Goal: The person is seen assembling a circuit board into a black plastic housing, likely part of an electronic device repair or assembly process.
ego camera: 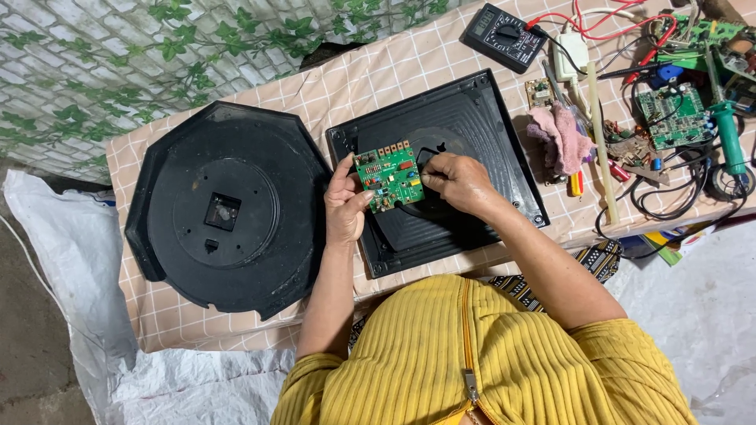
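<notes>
Octagonal black plastic cover (224, 208) lies off to left on checked cloth (157, 315), matt, ribbed rings, square hole at centre; judged already removed; left hand (345, 206) pinches left edge of green circuit board (389, 175), thumb and fingers closed on it; board held just above square black housing (441, 169), stepped and glossy; right hand (459, 179) curled, fingertips at board's right edge; board not yet seated or fully freed, cannot tell which; right: pink rag (561, 135), multimeter (504, 35), red leads, second green board (671, 116).

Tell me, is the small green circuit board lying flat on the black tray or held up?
Held up: both hands grip the green circuit board over the black tray.
</notes>
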